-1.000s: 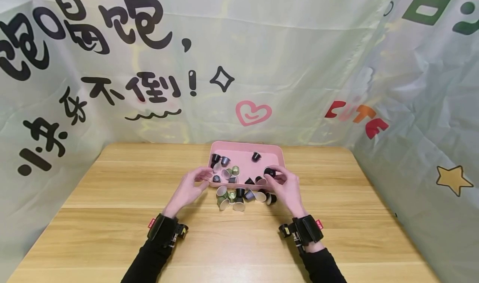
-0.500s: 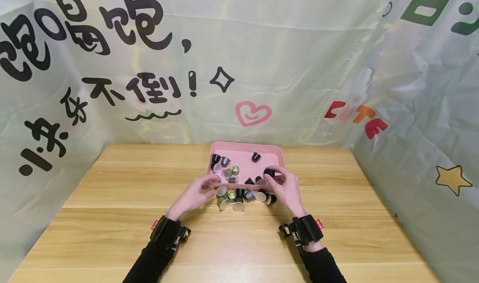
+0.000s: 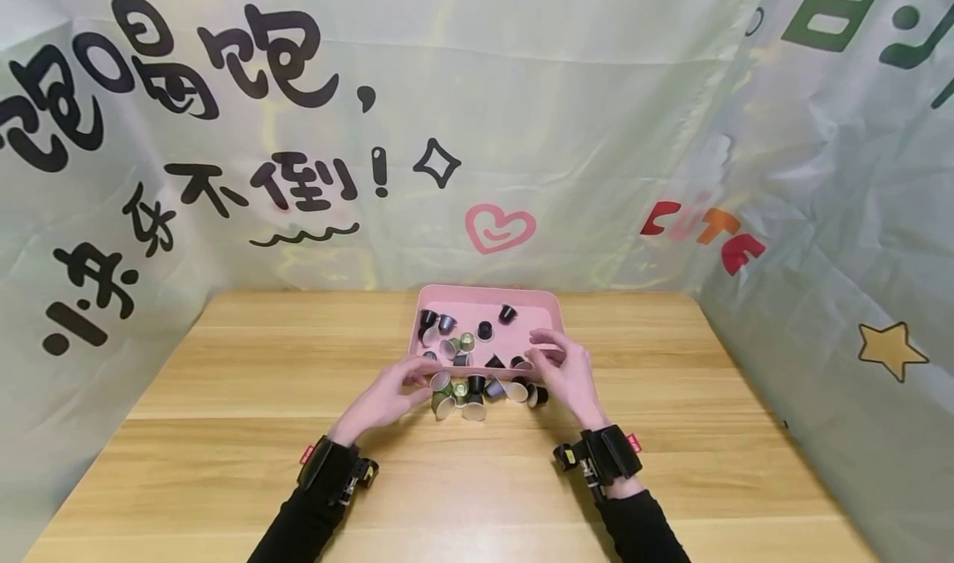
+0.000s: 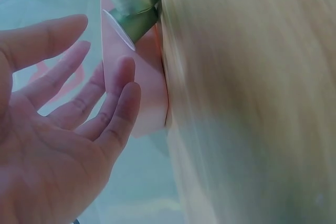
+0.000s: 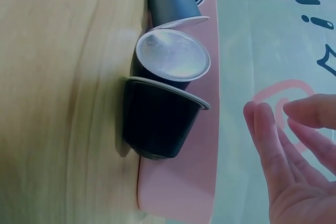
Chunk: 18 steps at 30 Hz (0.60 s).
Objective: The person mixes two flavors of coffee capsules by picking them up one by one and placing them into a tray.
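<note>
A pink tray (image 3: pixel 537 308) holds several coffee capsules, most of them toward its left and front. One black capsule (image 3: pixel 484 331) lies on its floor near the middle. My right hand (image 3: pixel 568 372) hovers at the tray's front right corner, fingers loosely bent and nothing between them. My left hand (image 3: pixel 387 393) is by the front left corner, holding nothing. Its fingertips are close to the green capsules (image 4: pixel 128 27) that lie against the tray's outer wall. At the other end of that row, a black capsule (image 5: pixel 160 121) leans beside one with a silver lid (image 5: pixel 173 55).
The loose row of capsules lies on the wooden table (image 3: pixel 462 480) along the tray's front wall. Behind the table hangs a printed cloth (image 3: pixel 581 132). Another black capsule (image 3: pixel 508 314) rests near the tray's back wall.
My right hand has let go of a black capsule, which now lies near the middle of the tray. My left hand has shifted slightly right, from the tray's corner toward the green capsules.
</note>
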Each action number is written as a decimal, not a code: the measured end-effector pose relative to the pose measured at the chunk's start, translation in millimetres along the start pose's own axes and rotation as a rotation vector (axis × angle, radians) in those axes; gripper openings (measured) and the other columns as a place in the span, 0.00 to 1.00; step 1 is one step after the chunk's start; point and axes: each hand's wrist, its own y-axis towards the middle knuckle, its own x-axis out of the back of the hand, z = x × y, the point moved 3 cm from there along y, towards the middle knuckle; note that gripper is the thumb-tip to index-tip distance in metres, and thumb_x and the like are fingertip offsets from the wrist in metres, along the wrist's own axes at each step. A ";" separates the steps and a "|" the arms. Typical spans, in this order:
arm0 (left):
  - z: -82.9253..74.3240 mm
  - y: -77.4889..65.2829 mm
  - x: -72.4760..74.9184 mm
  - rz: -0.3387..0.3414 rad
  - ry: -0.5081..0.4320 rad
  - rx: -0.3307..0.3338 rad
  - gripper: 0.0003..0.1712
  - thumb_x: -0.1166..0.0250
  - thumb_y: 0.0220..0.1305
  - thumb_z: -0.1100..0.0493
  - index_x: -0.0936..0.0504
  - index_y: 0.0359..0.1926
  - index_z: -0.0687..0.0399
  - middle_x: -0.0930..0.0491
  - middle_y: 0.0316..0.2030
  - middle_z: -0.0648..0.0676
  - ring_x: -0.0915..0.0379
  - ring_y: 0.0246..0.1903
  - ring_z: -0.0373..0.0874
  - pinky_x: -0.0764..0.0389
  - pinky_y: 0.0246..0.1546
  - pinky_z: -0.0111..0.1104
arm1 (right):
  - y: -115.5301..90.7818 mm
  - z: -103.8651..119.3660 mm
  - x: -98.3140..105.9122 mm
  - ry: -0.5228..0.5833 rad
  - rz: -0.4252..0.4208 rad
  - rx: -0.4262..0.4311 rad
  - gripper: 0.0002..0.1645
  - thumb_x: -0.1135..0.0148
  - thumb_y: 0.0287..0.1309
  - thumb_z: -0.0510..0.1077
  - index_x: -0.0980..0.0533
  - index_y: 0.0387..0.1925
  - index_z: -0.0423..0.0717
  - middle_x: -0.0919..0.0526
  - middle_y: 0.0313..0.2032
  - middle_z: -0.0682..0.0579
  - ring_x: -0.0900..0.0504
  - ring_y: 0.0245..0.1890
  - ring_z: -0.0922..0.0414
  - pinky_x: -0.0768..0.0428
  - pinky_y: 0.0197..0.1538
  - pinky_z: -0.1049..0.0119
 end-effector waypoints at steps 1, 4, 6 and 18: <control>0.3 -0.1 0.1 0.000 0.002 -0.003 0.26 0.38 0.63 0.69 0.26 0.63 0.64 0.21 0.58 0.64 0.20 0.50 0.54 0.23 0.62 0.54 | 0.0 0.0 0.4 -0.008 -0.002 -0.003 0.18 0.38 0.62 0.31 0.21 0.53 0.33 0.17 0.53 0.31 0.12 0.47 0.38 0.15 0.48 0.76; 0.7 -0.7 0.9 -0.001 0.010 -0.005 0.26 0.37 0.64 0.68 0.26 0.63 0.63 0.21 0.58 0.64 0.20 0.50 0.55 0.23 0.61 0.55 | 0.4 0.7 1.8 -0.050 -0.011 0.006 0.15 0.38 0.61 0.31 0.20 0.51 0.33 0.16 0.51 0.32 0.12 0.44 0.40 0.16 0.47 0.76; 0.7 -1.2 1.5 -0.003 0.004 0.003 0.26 0.37 0.64 0.67 0.26 0.63 0.63 0.20 0.57 0.64 0.21 0.51 0.56 0.23 0.62 0.56 | 0.6 1.1 2.5 -0.079 -0.022 0.020 0.14 0.37 0.61 0.31 0.19 0.49 0.34 0.15 0.49 0.33 0.12 0.42 0.42 0.16 0.46 0.76; 1.2 -1.1 4.0 -0.012 0.015 0.029 0.25 0.37 0.65 0.66 0.26 0.63 0.62 0.21 0.58 0.63 0.22 0.55 0.58 0.25 0.63 0.58 | 1.3 2.9 3.1 -0.184 0.001 0.131 0.11 0.36 0.60 0.31 0.16 0.44 0.37 0.12 0.42 0.40 0.15 0.35 0.54 0.19 0.41 0.74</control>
